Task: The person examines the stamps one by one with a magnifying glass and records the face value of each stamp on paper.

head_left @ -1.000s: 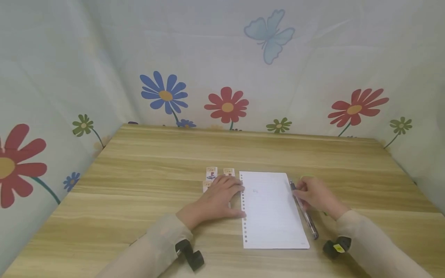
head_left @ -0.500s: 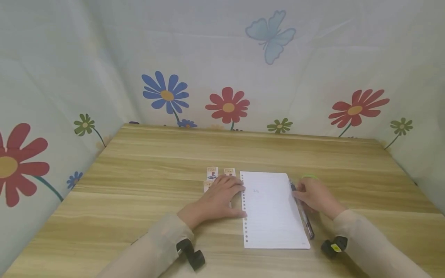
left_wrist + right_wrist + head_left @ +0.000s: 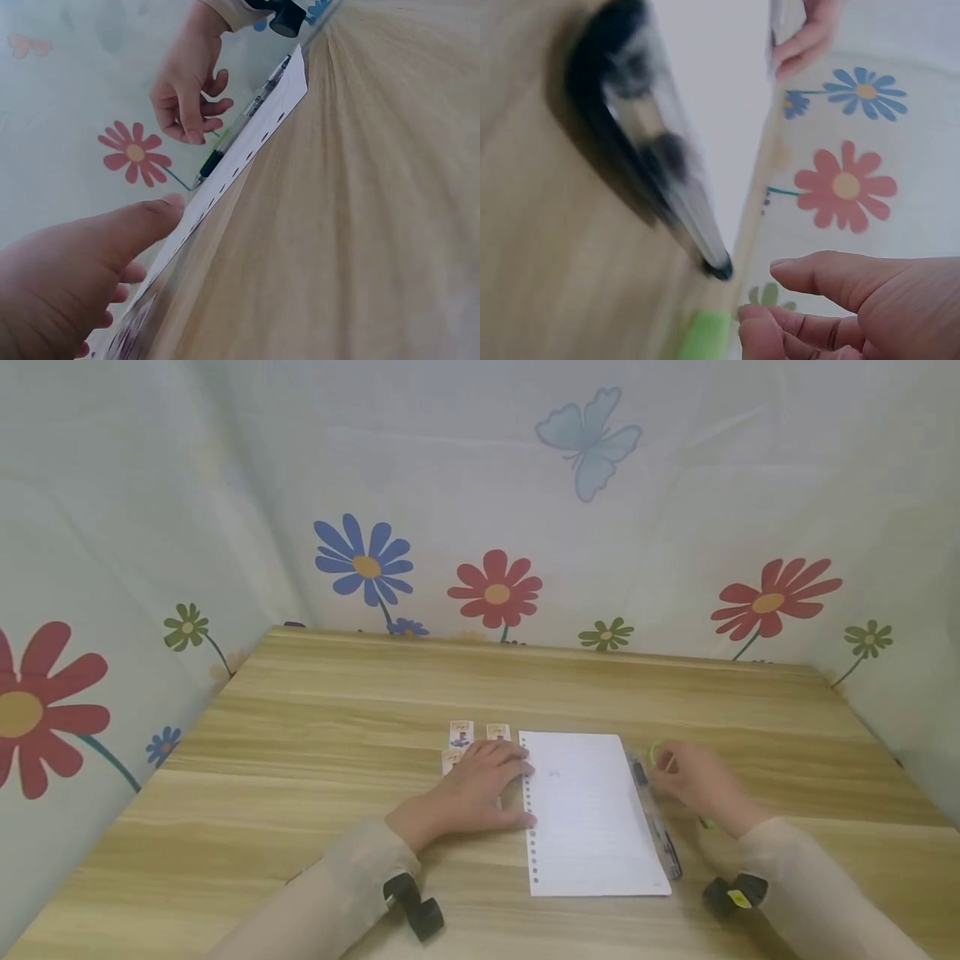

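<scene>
A white loose-leaf sheet (image 3: pixel 585 827), punched with holes down its left edge, lies flat on the table. My left hand (image 3: pixel 480 789) rests along that edge, fingertips and thumb touching the paper. Its palm partly covers small picture stickers (image 3: pixel 461 732). A clear-barrelled pen (image 3: pixel 656 822) with a black grip lies along the sheet's right edge. Just right of the pen is my right hand (image 3: pixel 693 781), fingers loosely bent; in the right wrist view a gap shows between thumb and fingers. A narrow bright green thing (image 3: pixel 705 335) lies below this hand, mostly hidden in the head view.
The wood-grain table (image 3: pixel 360 685) reaches back to a white curtain (image 3: pixel 450 460) printed with flowers and a butterfly. A black wrist camera (image 3: pixel 420 910) hangs by the left sleeve and another black camera (image 3: pixel 723 897) by the right, both low over the tabletop.
My right hand has let go of the pen and moved slightly right, away from it. The pen now lies beside the sheet. My left hand stays in place on the paper.
</scene>
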